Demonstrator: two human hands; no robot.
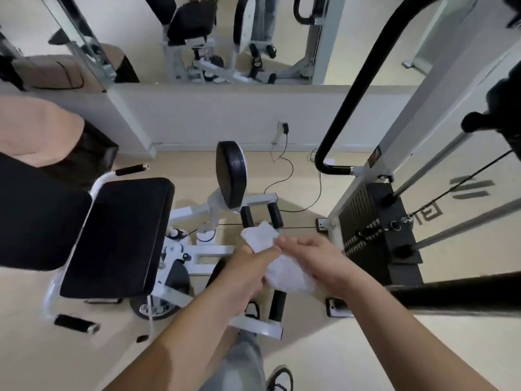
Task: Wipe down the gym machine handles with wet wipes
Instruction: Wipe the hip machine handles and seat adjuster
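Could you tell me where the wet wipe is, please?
Mid head view, the wet wipe is held between left hand and right hand, over the black rollers.

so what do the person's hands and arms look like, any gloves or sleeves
The left hand and right hand are bare: no gloves, rings or watch show. Both forearms are bare too, with no sleeve in view.

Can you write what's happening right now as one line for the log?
left hand: grips wipe | right hand: holds same wipe | seat handle: untouched | step: readying wipe
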